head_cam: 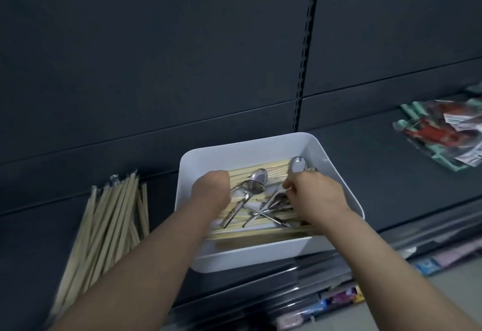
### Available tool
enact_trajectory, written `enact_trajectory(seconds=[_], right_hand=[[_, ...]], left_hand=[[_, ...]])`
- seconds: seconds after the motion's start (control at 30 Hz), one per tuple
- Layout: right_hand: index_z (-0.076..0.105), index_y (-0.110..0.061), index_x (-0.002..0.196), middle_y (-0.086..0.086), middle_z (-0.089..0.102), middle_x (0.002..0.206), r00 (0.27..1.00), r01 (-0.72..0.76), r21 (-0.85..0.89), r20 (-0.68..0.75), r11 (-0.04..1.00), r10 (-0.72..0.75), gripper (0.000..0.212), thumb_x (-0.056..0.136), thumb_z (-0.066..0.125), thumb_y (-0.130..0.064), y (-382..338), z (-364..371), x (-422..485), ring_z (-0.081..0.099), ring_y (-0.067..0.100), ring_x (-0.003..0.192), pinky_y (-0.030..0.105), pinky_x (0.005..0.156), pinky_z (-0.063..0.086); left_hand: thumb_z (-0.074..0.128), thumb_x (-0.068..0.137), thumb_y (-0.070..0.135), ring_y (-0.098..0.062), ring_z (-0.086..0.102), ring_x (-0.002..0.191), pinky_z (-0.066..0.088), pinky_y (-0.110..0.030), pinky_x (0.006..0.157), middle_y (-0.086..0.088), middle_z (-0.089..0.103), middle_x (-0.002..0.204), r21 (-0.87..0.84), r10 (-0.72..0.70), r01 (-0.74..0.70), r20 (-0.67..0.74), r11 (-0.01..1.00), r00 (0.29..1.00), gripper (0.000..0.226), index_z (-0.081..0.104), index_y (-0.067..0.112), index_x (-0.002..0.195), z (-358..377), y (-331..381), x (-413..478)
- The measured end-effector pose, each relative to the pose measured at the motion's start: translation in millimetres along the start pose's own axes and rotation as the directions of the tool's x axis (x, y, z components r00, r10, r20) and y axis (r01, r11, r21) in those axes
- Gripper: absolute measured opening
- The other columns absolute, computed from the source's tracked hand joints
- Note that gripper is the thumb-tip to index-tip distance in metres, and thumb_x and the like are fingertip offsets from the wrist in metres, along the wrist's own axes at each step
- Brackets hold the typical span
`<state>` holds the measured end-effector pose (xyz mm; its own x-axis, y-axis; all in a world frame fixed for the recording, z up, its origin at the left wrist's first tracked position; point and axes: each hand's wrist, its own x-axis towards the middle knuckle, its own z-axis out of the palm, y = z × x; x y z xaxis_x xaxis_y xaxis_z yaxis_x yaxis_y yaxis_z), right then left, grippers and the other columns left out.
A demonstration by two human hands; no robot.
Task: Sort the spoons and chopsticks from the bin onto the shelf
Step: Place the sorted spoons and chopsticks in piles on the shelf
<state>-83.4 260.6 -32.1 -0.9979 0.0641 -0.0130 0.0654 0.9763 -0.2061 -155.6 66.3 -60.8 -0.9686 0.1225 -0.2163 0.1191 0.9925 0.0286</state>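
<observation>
White bin (336,182) sat on the dark shelf (391,174), chopsticks (260,234) under tangled spoons (257,180). Right hand (315,195) closed on spoon handles; left hand (211,189) curled, contents unclear. Risk: snagged spoons dragging out, dropping.

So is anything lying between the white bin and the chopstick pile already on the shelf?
Nothing visible. The dark shelf is bare between the white bin and the chopstick pile to its left. Both the left hand and right hand are already inside the bin among the spoons.
</observation>
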Motion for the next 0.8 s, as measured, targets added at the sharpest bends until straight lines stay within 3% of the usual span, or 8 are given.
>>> enact_trajectory(seconds=[0.1, 0.2, 0.27, 0.47, 0.57, 0.63, 0.7, 0.8], right_hand=[[0.063, -0.035, 0.114, 0.001, 0.066, 0.112, 1.0, 0.01, 0.007, 0.026, 1.0, -0.01, 0.026, 0.093, 0.049, -0.028, 3.8, 0.5, 6.5, 0.06, 0.026, 0.108, 0.033, 0.08, 0.046], [0.065, -0.031, 0.113, 0.002, 0.064, 0.114, 0.998, 0.015, -0.024, 0.062, 1.0, -0.014, 0.028, 0.091, 0.051, -0.022, 3.8, 3.3, 15.3, 0.06, 0.027, 0.107, 0.034, 0.081, 0.048], [0.063, -0.028, 0.115, 0.005, 0.059, 0.119, 0.997, 0.021, -0.068, 0.074, 0.997, -0.016, 0.029, 0.089, 0.053, -0.019, 3.0, 5.4, 23.2, 0.059, 0.029, 0.106, 0.034, 0.081, 0.048], [0.061, -0.028, 0.118, 0.01, 0.051, 0.126, 0.986, 0.018, -0.073, 0.167, 0.997, -0.006, 0.034, 0.087, 0.053, -0.017, -1.8, 9.3, 33.8, 0.056, 0.03, 0.11, 0.032, 0.083, 0.046], [0.06, -0.034, 0.12, 0.004, 0.06, 0.123, 0.967, 0.076, -0.023, 0.247, 0.997, -0.068, 0.035, 0.091, 0.049, -0.018, -4.1, 12.1, 30.0, 0.057, 0.028, 0.11, 0.034, 0.084, 0.047], [0.058, -0.036, 0.122, 0.001, 0.061, 0.123, 0.935, 0.15, -0.001, 0.324, 0.989, -0.141, 0.035, 0.093, 0.046, -0.02, -5.4, 14.7, 27.3, 0.057, 0.026, 0.111, 0.035, 0.084, 0.046], [0.057, -0.031, 0.121, 0.002, 0.059, 0.125, 0.918, 0.186, -0.006, 0.358, 0.983, -0.171, 0.028, 0.096, 0.044, -0.028, -7.3, 16.0, 26.0, 0.055, 0.027, 0.112, 0.036, 0.083, 0.044], [0.056, -0.025, 0.116, 0.003, 0.06, 0.121, 0.928, 0.122, -0.058, 0.36, 0.991, -0.093, 0.033, 0.095, 0.044, -0.047, -9.6, 14.1, 25.9, 0.055, 0.029, 0.113, 0.035, 0.077, 0.04]], left_hand=[[0.052, 0.091, 0.019, -0.026, 0.058, 0.099, 0.043, -0.032, 0.073, -0.004, 0.066, 0.109, -0.075, -0.055, 0.052, -0.032, 0.996, 0.998, 0.015, 0.064, 0.015, 0.101, -5.7, 6.2, 7.3], [0.047, 0.096, 0.02, -0.029, 0.057, 0.096, 0.038, -0.032, 0.07, -0.007, 0.063, 0.104, -0.217, -0.109, 0.083, -0.111, 0.973, 0.988, 0.013, 0.056, 0.012, 0.102, -15.8, 15.4, 4.1], [0.047, 0.094, 0.023, -0.028, 0.055, 0.09, 0.038, -0.031, 0.069, -0.009, 0.064, 0.106, -0.254, -0.108, 0.085, -0.08, 0.963, 0.991, 0.014, 0.056, 0.012, 0.096, -21.4, 22.9, -1.1], [0.049, 0.09, 0.024, -0.029, 0.058, 0.105, 0.043, -0.032, 0.078, -0.008, 0.063, 0.118, -0.154, -0.087, 0.089, 0.02, 0.984, 0.996, 0.022, 0.059, 0.014, 0.108, -8.5, 30.7, -12.4], [0.061, 0.087, 0.037, -0.026, 0.058, 0.097, 0.043, -0.031, 0.074, -0.004, 0.065, 0.109, -0.137, -0.052, 0.055, 0.024, 0.989, 0.998, 0.024, 0.056, 0.018, 0.101, 0.6, 30.4, -14.7], [0.062, 0.085, 0.029, -0.026, 0.058, 0.097, 0.04, -0.03, 0.072, -0.003, 0.065, 0.109, -0.116, -0.046, 0.044, -0.006, 0.992, 0.999, 0.018, 0.056, 0.019, 0.099, 4.6, 29.0, -15.1], [0.061, 0.085, 0.024, -0.027, 0.059, 0.103, 0.039, -0.03, 0.073, -0.004, 0.064, 0.112, -0.118, -0.061, 0.054, -0.056, 0.992, 0.997, 0.022, 0.055, 0.018, 0.105, 6.4, 25.6, -13.8], [0.065, 0.086, 0.027, -0.028, 0.057, 0.108, 0.038, -0.031, 0.074, -0.004, 0.061, 0.115, -0.142, -0.067, 0.056, -0.076, 0.988, 0.995, 0.029, 0.051, 0.017, 0.109, 5.3, 21.4, -11.7]])
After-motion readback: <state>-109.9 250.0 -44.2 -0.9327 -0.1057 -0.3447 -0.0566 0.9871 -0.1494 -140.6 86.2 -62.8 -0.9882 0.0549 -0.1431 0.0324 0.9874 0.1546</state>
